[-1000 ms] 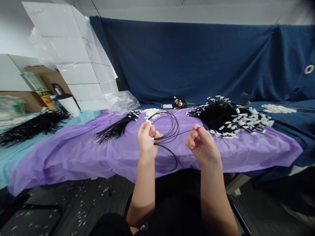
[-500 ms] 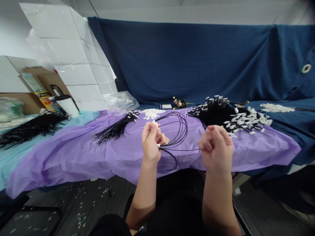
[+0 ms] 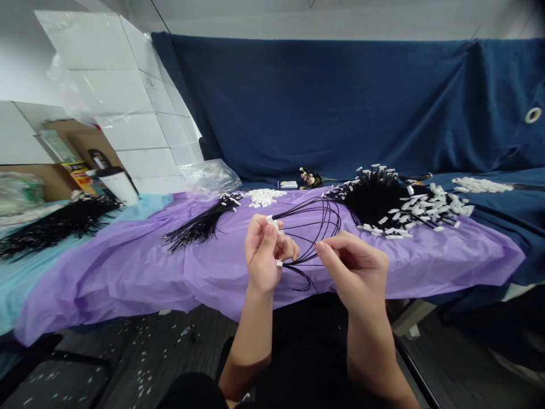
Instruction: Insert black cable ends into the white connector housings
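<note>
My left hand (image 3: 264,255) is closed on a white plastic connector (image 3: 272,221), gripped between thumb and fingers. Thin black wires (image 3: 327,211) run from it in a wide loop to the right and curve back toward a second white connector (image 3: 279,263) at the lower side of this hand. My right hand (image 3: 361,270) is pinched at the loop, thumb and forefinger together on what looks like one thin black wire; its end is too fine to make out. Loose wire ends hang below the loop, over the purple cloth (image 3: 230,272).
A large heap of black wires with white connectors (image 3: 374,196) lies at the right. Behind my left hand sits a pile of loose white connectors (image 3: 266,197), with a black wire bundle (image 3: 198,224) left of it. White boxes (image 3: 110,94) are stacked at the back left.
My right hand has moved left and down to the wire loop, with its fingers now in a pinch. The loop has spread to the right; my left hand has barely moved.
</note>
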`<state>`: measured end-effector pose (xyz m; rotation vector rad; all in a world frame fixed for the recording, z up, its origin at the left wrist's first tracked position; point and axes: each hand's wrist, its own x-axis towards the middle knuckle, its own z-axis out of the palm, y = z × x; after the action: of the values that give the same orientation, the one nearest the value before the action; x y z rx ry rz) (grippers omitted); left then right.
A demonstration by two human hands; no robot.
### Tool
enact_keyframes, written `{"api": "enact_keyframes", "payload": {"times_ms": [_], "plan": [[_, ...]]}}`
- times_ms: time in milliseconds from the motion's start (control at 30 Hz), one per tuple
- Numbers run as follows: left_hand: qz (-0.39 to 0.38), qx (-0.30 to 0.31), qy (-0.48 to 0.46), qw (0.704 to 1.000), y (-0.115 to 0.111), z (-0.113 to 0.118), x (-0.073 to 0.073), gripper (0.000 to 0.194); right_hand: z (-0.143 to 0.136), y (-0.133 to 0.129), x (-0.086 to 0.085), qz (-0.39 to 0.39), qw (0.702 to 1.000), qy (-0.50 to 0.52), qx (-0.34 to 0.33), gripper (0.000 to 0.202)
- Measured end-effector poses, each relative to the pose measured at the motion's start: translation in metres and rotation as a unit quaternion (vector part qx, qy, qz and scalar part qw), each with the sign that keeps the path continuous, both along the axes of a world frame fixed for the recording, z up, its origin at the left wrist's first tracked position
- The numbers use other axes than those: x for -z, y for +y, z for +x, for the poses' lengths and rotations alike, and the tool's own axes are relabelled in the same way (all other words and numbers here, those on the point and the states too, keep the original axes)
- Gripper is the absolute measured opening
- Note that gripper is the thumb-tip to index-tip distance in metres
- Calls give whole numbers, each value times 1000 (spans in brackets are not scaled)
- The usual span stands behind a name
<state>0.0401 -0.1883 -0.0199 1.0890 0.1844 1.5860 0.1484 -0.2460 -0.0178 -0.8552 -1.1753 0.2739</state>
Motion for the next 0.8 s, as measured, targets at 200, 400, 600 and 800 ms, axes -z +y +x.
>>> {"api": "enact_keyframes", "payload": {"times_ms": [200,400,600,800], "plan": [[32,17,1,999,1,-1,3,19,3,0,0,-17,1000,-13,1,15],[27,16,9,999,1,-1,3,20,3,-3,-2,-34,999,-9,-5,14],[56,-5,24,998,1,1,6,20,4,-3,0,-75,996,30,-27,17],[76,-31,52,995,4,2,16,21,14,-3,4,-105,989,40,-95,23]]}}
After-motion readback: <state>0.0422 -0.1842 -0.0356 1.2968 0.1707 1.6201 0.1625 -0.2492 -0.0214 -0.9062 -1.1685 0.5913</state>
